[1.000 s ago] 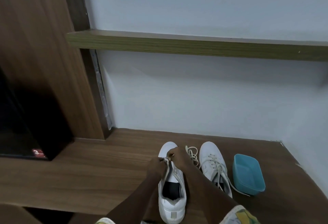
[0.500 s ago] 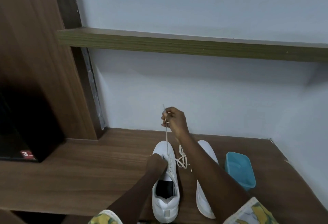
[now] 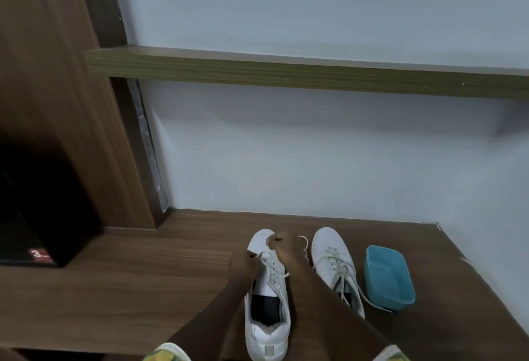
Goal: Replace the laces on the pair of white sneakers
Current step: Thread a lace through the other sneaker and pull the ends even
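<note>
Two white sneakers stand side by side on the wooden surface, toes toward the wall. The left sneaker (image 3: 267, 329) lies between my forearms, its tongue open and a lace threaded through the front eyelets. My left hand (image 3: 243, 264) grips this sneaker's left side near the eyelets. My right hand (image 3: 283, 247) sits over the toe area and pinches the lace (image 3: 272, 257). The right sneaker (image 3: 333, 260) is fully laced, with its lace ends trailing toward the tub. A loose bit of lace (image 3: 305, 243) curls between the two shoes.
A teal plastic tub (image 3: 389, 277) stands right of the sneakers. The white wall is just behind the toes, with a green-edged shelf (image 3: 286, 74) above. A wooden cabinet panel (image 3: 57, 103) and a dark opening (image 3: 34, 212) are on the left.
My right hand, raised high half a second ago with the lace pulled taut, has dropped back down to the left sneaker's toe. The left hand stays on that shoe.
</note>
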A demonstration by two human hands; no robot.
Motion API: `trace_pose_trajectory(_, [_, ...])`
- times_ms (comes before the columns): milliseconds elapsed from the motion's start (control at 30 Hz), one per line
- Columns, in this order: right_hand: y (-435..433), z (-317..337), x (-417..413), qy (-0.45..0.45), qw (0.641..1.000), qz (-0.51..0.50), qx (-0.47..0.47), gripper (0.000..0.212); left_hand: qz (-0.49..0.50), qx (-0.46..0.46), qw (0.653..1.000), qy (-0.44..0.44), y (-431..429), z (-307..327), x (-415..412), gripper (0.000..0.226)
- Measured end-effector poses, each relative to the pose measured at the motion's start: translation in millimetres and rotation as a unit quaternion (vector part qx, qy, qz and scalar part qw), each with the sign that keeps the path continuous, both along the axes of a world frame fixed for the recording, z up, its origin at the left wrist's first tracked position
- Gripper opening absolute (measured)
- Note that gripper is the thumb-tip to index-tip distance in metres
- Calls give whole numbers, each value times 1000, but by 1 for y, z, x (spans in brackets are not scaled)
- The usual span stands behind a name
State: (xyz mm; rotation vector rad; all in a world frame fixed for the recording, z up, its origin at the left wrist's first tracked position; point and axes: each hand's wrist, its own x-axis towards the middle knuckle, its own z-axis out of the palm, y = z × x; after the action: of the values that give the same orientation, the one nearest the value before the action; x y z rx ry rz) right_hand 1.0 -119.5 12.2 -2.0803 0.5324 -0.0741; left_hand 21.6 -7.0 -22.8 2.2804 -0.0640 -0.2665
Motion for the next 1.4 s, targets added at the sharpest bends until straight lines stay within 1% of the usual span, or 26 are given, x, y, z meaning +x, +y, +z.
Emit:
trace_pose_trajectory(67, [5,-12,0,24,999,10,-31,22,-9,-4,1000,-12,4,-3,1,34])
trace_pose_trajectory(133, [8,-19,-1,44,996,19,-80,25,-13,-12,1000,-11,6,-6,3,27])
trace_pose_trajectory(167, [9,-22,-1,52,993,19,-102,24,-12,-17,1000,-12,7,-6,3,25])
trace_pose_trajectory(200, [9,-24,-1,58,992,19,-114,25,-9,-25,1000,-11,6,-9,4,35])
trace_pose_trajectory(233, [10,-26,-1,59,990,23,-123,25,-8,-29,999,-9,7,-7,3,28])
trace_pose_trajectory(267, [13,-28,1,61,989,29,-129,26,-1,-38,999,-5,6,-9,4,31])
trace_pose_trajectory(333, [17,-33,3,61,986,30,-151,28,8,-53,999,8,5,-8,5,20])
trace_pose_trajectory(467, [22,-39,7,51,981,6,-188,28,1,-74,997,21,8,-7,4,18])
trace_pose_trajectory(600, [24,-43,8,42,982,-24,-183,26,15,-87,995,37,9,-9,5,20])
trace_pose_trajectory(800, [24,-47,5,45,976,-22,-210,28,29,-113,992,50,9,-8,3,25])
trace_pose_trajectory(967, [22,-51,3,56,973,-49,-218,26,9,-89,995,48,9,-7,1,26])
trace_pose_trajectory(1067, [29,-51,2,57,968,-62,-238,28,7,-88,995,53,10,-9,2,24])
trace_pose_trajectory(1133, [31,-54,2,56,968,-73,-235,28,7,-90,994,57,10,-9,1,22])
trace_pose_trajectory(1233, [30,-56,5,63,969,-67,-227,29,24,-124,989,80,11,-11,3,21])
trace_pose_trajectory(1300, [29,-59,6,57,972,-59,-221,28,48,-172,976,121,13,-12,5,30])
trace_pose_trajectory(1333, [29,-60,6,51,973,-58,-216,26,59,-197,969,137,15,-15,6,31])
trace_pose_trajectory(1400, [27,-61,6,51,976,-61,-203,25,74,-222,962,142,16,-16,6,21])
